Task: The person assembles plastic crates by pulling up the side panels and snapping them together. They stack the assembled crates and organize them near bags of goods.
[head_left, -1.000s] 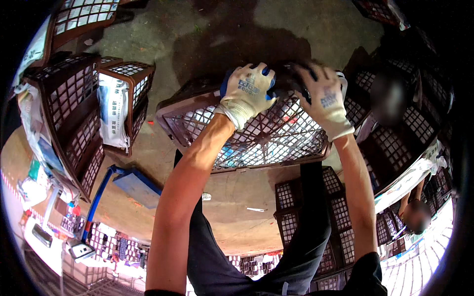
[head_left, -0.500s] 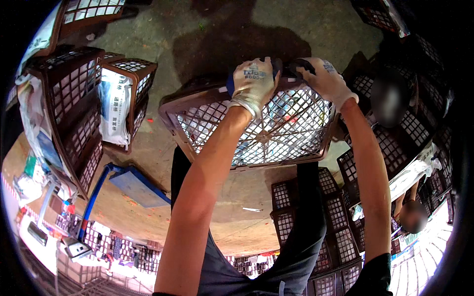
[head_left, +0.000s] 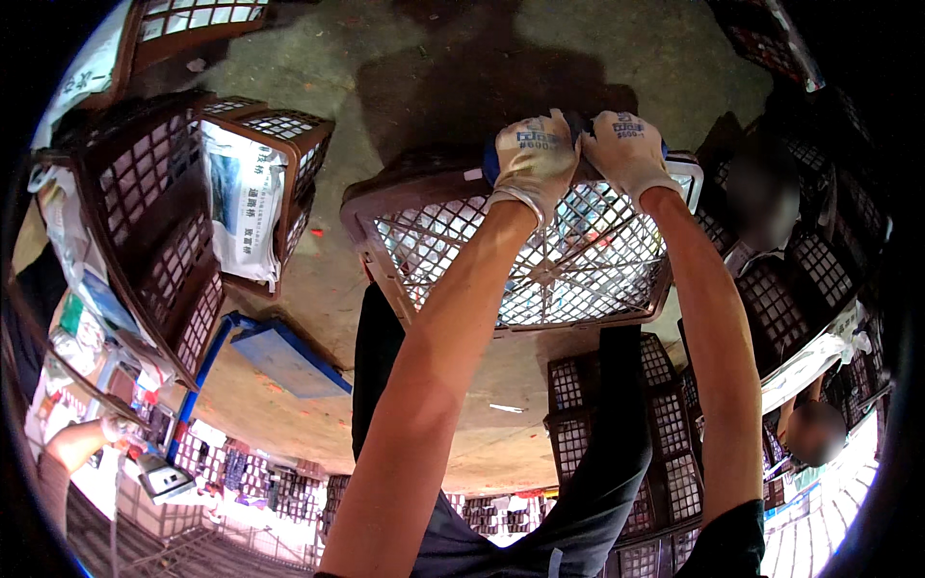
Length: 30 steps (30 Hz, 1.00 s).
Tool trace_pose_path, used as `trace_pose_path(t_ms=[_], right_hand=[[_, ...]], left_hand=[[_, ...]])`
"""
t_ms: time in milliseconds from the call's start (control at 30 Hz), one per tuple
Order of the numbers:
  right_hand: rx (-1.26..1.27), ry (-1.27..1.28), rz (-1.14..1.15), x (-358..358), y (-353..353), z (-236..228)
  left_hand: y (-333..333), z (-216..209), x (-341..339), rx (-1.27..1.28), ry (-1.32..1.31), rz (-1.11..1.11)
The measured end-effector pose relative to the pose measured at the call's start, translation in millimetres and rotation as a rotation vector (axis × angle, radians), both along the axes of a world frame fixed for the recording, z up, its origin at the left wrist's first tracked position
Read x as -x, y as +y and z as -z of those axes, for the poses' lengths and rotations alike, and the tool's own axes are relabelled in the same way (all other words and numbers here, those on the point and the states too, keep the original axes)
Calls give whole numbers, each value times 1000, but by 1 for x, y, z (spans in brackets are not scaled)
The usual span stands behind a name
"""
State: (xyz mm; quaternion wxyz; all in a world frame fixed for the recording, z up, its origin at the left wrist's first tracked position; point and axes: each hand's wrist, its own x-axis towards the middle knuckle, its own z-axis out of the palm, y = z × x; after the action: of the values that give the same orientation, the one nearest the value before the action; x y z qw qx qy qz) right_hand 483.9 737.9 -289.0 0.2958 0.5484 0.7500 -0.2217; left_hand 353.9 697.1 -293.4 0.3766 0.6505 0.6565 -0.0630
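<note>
A brown plastic crate (head_left: pixel 545 275) with a lattice bottom is tipped up in front of my legs, its open-mesh base facing me. Pale contents, some coloured, show through the mesh. My left hand (head_left: pixel 533 159), in a white work glove with dark fingertips, is closed over the crate's upper edge near the middle. Right beside it, my right hand (head_left: pixel 628 154) in a matching glove grips the same edge. The two gloves nearly touch. Most of the fingertips are hidden behind the rim.
Stacked brown crates with white printed bags (head_left: pixel 241 207) stand on the left. More crates (head_left: pixel 814 265) line the right, near other people. A blue-framed platform scale (head_left: pixel 289 358) stands on the floor at left. Another person's arm (head_left: pixel 75 448) reaches in at lower left.
My right hand has slid left along the rim, up against my left hand, and its fingers have closed. Another person's arm has appeared at the lower left. The view has shifted slightly.
</note>
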Motion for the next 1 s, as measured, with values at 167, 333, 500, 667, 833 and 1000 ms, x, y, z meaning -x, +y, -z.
trace_pose_path(t_ms=[167, 333, 500, 667, 833, 1000], right_hand=[[-94, 83, 25, -8, -10, 4], [-272, 215, 63, -18, -19, 1], [10, 202, -223, 31, -39, -42], [-93, 517, -400, 66, -59, -52], [-128, 360, -489, 79, -61, -59], [-74, 346, -245, 86, -57, -53]], left_hand=[[-10, 3, 13, -67, -59, 53], [-51, -55, 99, -199, 12, 55], [-83, -54, 155, -226, 103, 136], [-88, -46, 155, -230, 69, 104], [-72, -29, 163, -135, -55, 59], [-79, -4, 166, -235, -68, 34]])
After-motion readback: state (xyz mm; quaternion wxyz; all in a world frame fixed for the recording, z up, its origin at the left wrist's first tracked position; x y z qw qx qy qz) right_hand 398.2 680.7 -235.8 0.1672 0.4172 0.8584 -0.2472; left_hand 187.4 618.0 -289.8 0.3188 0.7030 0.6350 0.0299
